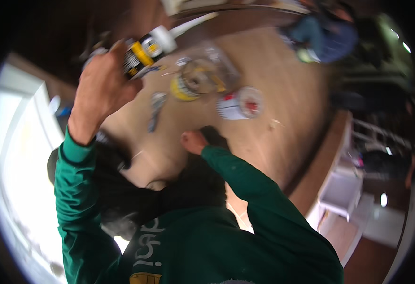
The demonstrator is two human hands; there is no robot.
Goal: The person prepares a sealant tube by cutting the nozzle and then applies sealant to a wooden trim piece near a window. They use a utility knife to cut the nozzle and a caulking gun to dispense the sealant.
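Observation:
My left hand (pixel 101 83) is raised at the upper left, closed around a black-and-yellow sealant cartridge (pixel 143 53). The cartridge is tilted, its long white nozzle (pixel 195 24) pointing up to the right. Lower down, near my bent leg, my right hand (pixel 194 142) has its fingers curled in; whether anything is inside them is hidden. Beyond it on the brown surface stand a yellow tub (pixel 183 89) and a white tub (pixel 239 104) with red on it. A long grey tool (pixel 156 111), blurred, lies between my hands.
Clear plastic packaging (pixel 221 64) lies behind the yellow tub. Another person (pixel 325 40) is low down at the upper right. White drawer-like parts (pixel 342 189) and a ladder-like frame (pixel 382 135) are on the right. A bright white panel (pixel 25 142) stands at the left.

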